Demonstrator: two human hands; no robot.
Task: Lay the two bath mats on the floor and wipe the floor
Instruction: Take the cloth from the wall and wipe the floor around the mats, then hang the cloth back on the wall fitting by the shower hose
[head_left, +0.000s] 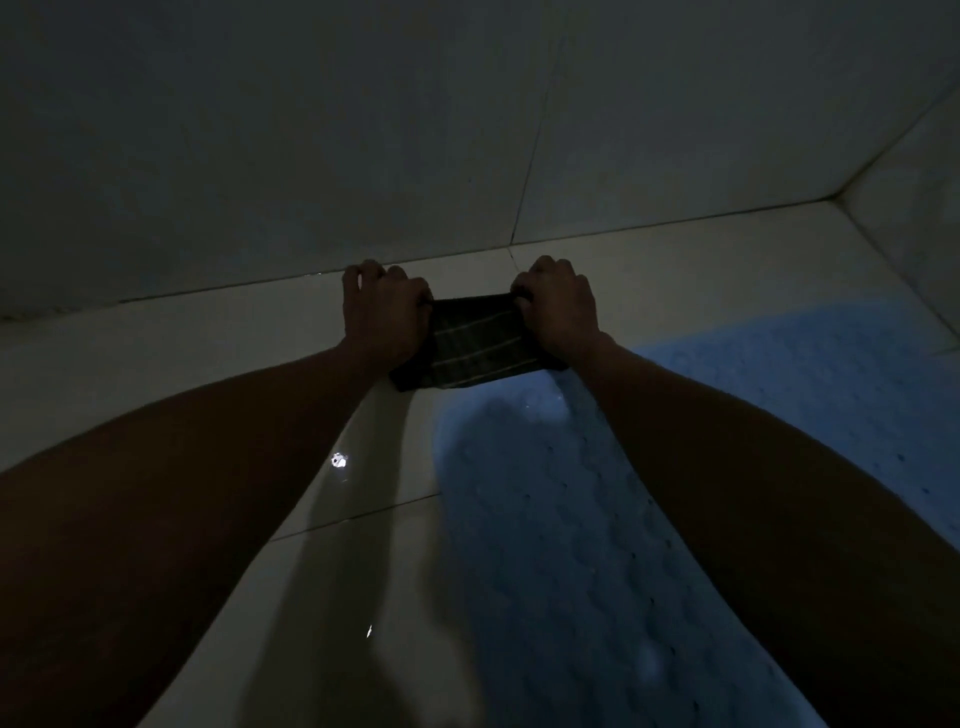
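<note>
Pale glossy tile covers the floor (156, 364), and the room is dim, so much of the detail is lost in shadow. Both bare arms reach forward and down toward the foot of the wall (260, 130). Between the two hands lies a dark cloth (467, 345) with thin light stripes, flat on the floor close to where floor and wall meet.

The left hand (382, 306) sits on the cloth's left edge with its fingers curled over, knuckles up, gripping that side. The right hand (558, 306) does the same on the right edge, fingers bent round the fabric's far corner. The cloth is stretched between them and looks folded into a small rectangle; its near edge hangs a little darker and thicker.

To the right, under the right forearm, a light blue mat (571, 519) lies flat on the floor, its surface bumpy and dotted with small holes. Its far left corner comes up just beside the cloth's near right corner; whether they touch I cannot tell. Only this one mat is visible.

A small bright glint (338, 460) shines on the tile below the left wrist. At far right, a second wall (914, 171) meets the first in a corner.
</note>
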